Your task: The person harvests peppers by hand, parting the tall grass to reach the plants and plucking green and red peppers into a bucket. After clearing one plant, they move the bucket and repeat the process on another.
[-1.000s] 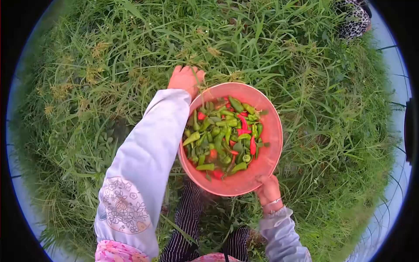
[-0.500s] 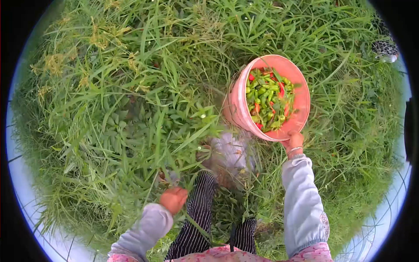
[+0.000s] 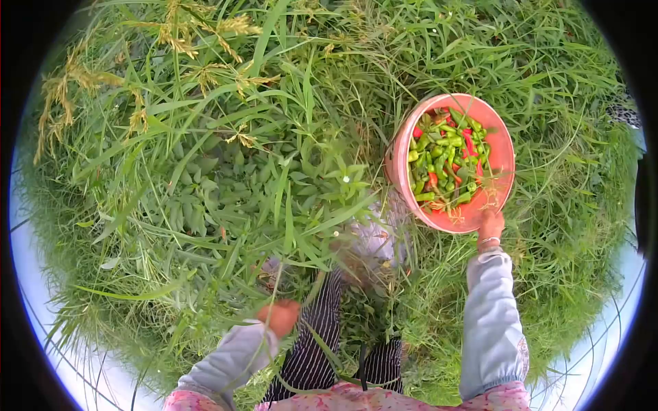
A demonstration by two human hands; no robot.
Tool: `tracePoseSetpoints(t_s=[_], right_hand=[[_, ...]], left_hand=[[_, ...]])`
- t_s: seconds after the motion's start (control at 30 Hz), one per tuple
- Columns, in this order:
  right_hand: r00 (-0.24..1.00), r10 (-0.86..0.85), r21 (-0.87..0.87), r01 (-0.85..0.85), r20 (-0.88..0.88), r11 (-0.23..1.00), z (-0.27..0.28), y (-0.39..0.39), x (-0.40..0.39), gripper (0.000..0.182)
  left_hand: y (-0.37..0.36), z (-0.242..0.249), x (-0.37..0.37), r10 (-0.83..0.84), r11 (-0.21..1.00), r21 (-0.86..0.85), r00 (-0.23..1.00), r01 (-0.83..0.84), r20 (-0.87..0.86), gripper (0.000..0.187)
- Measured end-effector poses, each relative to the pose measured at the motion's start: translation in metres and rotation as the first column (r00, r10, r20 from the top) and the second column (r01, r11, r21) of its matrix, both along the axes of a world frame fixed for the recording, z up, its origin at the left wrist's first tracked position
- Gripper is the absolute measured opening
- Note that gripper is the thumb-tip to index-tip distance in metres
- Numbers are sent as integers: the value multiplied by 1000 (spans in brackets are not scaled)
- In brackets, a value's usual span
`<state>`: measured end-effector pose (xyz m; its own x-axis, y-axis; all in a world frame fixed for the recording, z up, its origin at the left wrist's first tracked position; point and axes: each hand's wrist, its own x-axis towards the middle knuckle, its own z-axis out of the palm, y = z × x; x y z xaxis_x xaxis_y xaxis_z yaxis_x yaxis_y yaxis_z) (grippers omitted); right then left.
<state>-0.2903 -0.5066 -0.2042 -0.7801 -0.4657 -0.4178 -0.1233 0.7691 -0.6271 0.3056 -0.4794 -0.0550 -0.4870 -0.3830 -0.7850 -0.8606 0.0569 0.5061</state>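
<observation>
My right hand (image 3: 491, 225) is closed on the near rim of a pink plastic bucket (image 3: 499, 185), which tilts so that its mouth faces me. Inside lies a heap of green and red chili peppers (image 3: 449, 154). Down at the lower left, my left hand (image 3: 279, 316) is beside my striped trouser leg (image 3: 319, 342), its fingers curled into a fist. Grass blades cross in front of it, and I cannot see whether anything is in it.
Tall grass (image 3: 295, 198) and leafy plants (image 3: 205, 178) surround me, with yellowish seed heads (image 3: 185, 41) at the upper left. Between my legs and the bucket, greyish plastic sheeting (image 3: 377, 236) shows on the ground. A black-and-white patterned thing (image 3: 622, 113) is at the far right edge.
The bucket and my right hand have shifted right and slightly down in view. My left hand has moved slightly right and down, still curled. The seed heads look larger now.
</observation>
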Motion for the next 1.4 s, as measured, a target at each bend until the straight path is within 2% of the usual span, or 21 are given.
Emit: tracePoseSetpoints(t_s=[0.03,0.17,0.23,0.3,0.37,0.4,0.43,0.5,0.57,0.63,0.7,0.73,0.83,0.97,1.0,1.03,1.07,1.1,1.13,1.23,1.4], right_hand=[[999,-37,28,37,-1,999,2,4,5,30],[983,-138,-74,148,120,986,11,26,22,30],[996,-5,223,-15,88,975,24,19,20,32],[898,422,714,-376,124,591,41,5,20,35],[637,693,854,-517,338,60,55,-14,30,38],[539,731,851,-514,417,-107,60,-23,36,39],[463,745,834,-503,481,-227,63,-29,40,41],[407,754,821,-486,516,-299,64,-32,43,41],[433,774,842,-487,462,-230,53,-18,35,39],[442,786,848,-496,433,-188,44,-6,27,37],[449,794,846,-513,411,-148,37,3,19,36],[451,798,843,-522,401,-129,34,7,14,35],[439,820,830,-552,368,-78,20,23,2,33],[448,827,814,-581,338,-18,9,34,-5,30],[817,536,791,-465,212,397,25,27,7,30],[975,86,696,-206,204,688,40,9,23,29],[910,-378,564,225,170,795,58,-11,40,29],[839,-495,464,353,228,812,57,-5,41,30],[825,-449,375,317,344,871,56,4,38,30],[745,-320,169,274,586,947,63,16,39,33],[682,-261,180,189,683,965,104,16,54,38]], left_hand=[[-10,4,-22,-105,975,-204,992,89,-70,11],[-98,22,-109,58,977,-176,940,-123,-335,18],[-134,18,-137,86,930,-274,869,-246,-488,20],[-184,22,-165,22,832,-453,834,-321,-552,28],[-223,-3,-173,-115,676,-657,833,-334,-542,38],[-246,-11,-174,-135,646,-741,928,-183,-346,45],[-263,-16,-168,-145,614,-789,980,-17,-134,52],[-280,-17,-143,17,814,-575,985,86,172,67],[-275,-21,-108,-9,976,-186,871,115,491,75],[-238,-36,-74,-34,999,33,829,19,558,75],[-192,-55,-44,-116,992,11,874,126,471,70],[-165,-67,-32,7,990,-131,927,45,374,69],[-152,-56,-62,-74,972,-170,895,164,439,70],[-145,-59,-86,-217,939,-144,861,313,459,43],[-145,-54,-87,-221,929,-159,848,333,481,34],[-144,-57,-88,-176,937,-187,861,295,477,34],[-139,-58,-80,-143,942,-204,866,268,480,34],[-133,-59,-67,-145,943,-200,870,265,471,34],[-126,-61,-58,-135,938,-248,913,244,386,39],[-119,-34,-69,-83,940,-255,875,228,477,45],[-105,-24,-90,9,976,-201,906,84,423,44]])
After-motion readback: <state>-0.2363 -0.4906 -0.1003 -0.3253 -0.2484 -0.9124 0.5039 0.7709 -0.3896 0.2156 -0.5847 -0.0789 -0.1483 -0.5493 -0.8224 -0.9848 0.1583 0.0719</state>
